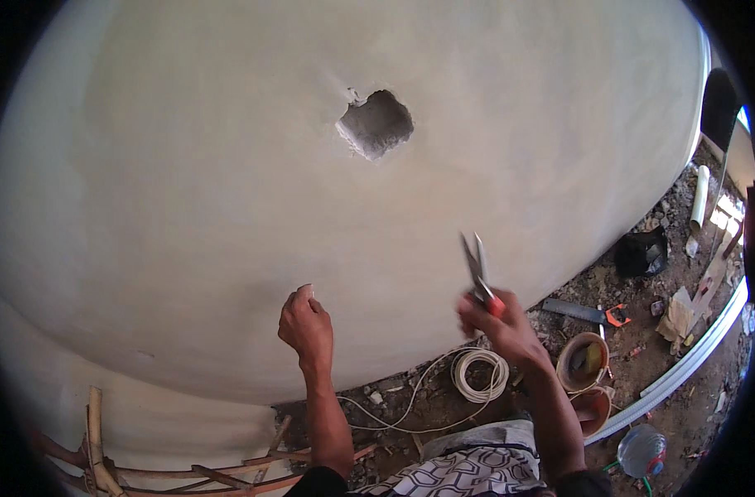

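Wall (228, 166) of smooth pale plaster is filling most of the view, with a rough rectangular hole (376, 124) cut into it above and between the two hands. Going from left to right, the left hand (306, 328) is resting curled against the plaster, its fingertips pinching a small pale piece (305, 290) that is too small to identify. Further right, the right hand (501, 327) is closing firmly around the orange handles of a pair of pliers (479, 273). The long axis of the pliers is running nearly upright, tilting slightly to the left, and the metal nose, with its jaws standing slightly apart, is pointing up toward the hole. The hole is lying up and to the left of the plier tip, well apart from it; the left hand is sitting below the hole, slightly to its left. On the rubble-strewn floor below the right hand, a coil of white cable (479, 374) is lying, with two buckets (584, 381) just beyond it.
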A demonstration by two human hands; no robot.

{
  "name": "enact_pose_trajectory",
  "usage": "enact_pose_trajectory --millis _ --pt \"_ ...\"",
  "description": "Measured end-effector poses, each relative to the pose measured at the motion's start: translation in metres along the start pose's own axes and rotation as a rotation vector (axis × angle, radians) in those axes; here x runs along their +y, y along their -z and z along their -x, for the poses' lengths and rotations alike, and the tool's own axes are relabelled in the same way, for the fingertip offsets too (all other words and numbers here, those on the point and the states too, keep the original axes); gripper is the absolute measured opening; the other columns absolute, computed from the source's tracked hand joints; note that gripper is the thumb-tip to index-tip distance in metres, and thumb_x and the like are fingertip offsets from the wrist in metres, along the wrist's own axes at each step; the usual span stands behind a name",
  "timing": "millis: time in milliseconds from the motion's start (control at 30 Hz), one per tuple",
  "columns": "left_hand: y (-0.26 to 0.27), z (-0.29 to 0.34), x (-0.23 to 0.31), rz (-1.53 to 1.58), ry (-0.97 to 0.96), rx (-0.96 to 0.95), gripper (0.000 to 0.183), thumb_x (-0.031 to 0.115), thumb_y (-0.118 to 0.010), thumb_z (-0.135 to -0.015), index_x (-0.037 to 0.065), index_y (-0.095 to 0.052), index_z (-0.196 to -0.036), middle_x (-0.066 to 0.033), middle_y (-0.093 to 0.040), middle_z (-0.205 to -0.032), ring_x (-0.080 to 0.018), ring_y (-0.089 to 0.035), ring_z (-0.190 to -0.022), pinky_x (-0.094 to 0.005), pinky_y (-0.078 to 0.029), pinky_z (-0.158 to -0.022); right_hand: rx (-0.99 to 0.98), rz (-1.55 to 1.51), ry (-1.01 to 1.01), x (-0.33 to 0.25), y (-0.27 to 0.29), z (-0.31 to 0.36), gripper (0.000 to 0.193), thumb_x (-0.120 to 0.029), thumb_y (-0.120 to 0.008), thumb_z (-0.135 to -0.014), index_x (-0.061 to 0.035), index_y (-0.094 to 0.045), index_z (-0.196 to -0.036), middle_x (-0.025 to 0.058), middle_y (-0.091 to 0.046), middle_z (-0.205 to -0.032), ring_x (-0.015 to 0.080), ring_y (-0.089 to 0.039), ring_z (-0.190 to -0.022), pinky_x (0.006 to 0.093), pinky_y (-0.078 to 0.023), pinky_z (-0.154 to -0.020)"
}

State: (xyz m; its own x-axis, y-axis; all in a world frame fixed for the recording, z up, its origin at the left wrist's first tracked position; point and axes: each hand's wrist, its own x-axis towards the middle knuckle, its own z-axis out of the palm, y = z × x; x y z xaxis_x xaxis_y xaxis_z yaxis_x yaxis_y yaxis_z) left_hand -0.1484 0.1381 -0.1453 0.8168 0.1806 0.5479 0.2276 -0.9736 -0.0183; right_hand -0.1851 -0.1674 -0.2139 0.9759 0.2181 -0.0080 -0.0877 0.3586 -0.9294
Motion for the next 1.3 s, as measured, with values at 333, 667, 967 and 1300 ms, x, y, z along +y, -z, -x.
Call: enact_pose_trajectory --millis 333,667,967,1300 --pt "-0.143 0.196 -0.185 -0.162 0.184 -0.457 0.065 0.052 -0.077 -0.071 0.004 -0.064 -0.112 -0.0242 -0.058 -0.122 -0.0409 -0.055 -0.116 -0.0502 -0.046 -0.096 -0.152 -0.693 0.139 -0.094 -0.143 -0.138 0.028 -0.025 -0.055 -0.097 -0.0045 -0.047 -0.081 0.0050 -0.047 -0.064 0.0170 -0.046 -0.052 0.0333 -0.039 -0.050" --pt "-0.170 0.378 -0.205 0.256 0.488 -1.412 0.057 0.056 -0.072 -0.073 0.007 -0.071 -0.100 -0.0179 -0.068 -0.097 -0.0336 -0.065 -0.095 -0.0446 -0.052 -0.081 0.010 -0.825 0.116 -0.117 -0.158 -0.147 0.031 -0.028 -0.054 -0.096 -0.0066 -0.043 -0.078 0.0031 -0.041 -0.061 0.0152 -0.042 -0.050 0.0330 -0.037 -0.045" --pt "-0.180 0.379 -0.202 0.333 0.480 -1.392 0.055 0.055 -0.071 -0.075 0.006 -0.070 -0.102 -0.0171 -0.068 -0.097 -0.0317 -0.065 -0.094 -0.0433 -0.052 -0.080 0.116 -0.687 0.119 -0.122 -0.164 -0.153 0.030 -0.028 -0.054 -0.096 -0.0066 -0.042 -0.078 0.0028 -0.041 -0.062 0.0145 -0.041 -0.048 0.0319 -0.037 -0.042" --pt "-0.181 0.384 -0.200 0.372 0.484 -1.386 0.054 0.053 -0.070 -0.077 0.006 -0.069 -0.103 -0.0163 -0.068 -0.097 -0.0297 -0.064 -0.093 -0.0418 -0.051 -0.079 0.203 -0.545 0.189 -0.114 -0.168 -0.163 0.034 -0.030 -0.055 -0.096 -0.0058 -0.042 -0.076 0.0039 -0.042 -0.061 0.0146 -0.042 -0.045 0.0332 -0.039 -0.039"
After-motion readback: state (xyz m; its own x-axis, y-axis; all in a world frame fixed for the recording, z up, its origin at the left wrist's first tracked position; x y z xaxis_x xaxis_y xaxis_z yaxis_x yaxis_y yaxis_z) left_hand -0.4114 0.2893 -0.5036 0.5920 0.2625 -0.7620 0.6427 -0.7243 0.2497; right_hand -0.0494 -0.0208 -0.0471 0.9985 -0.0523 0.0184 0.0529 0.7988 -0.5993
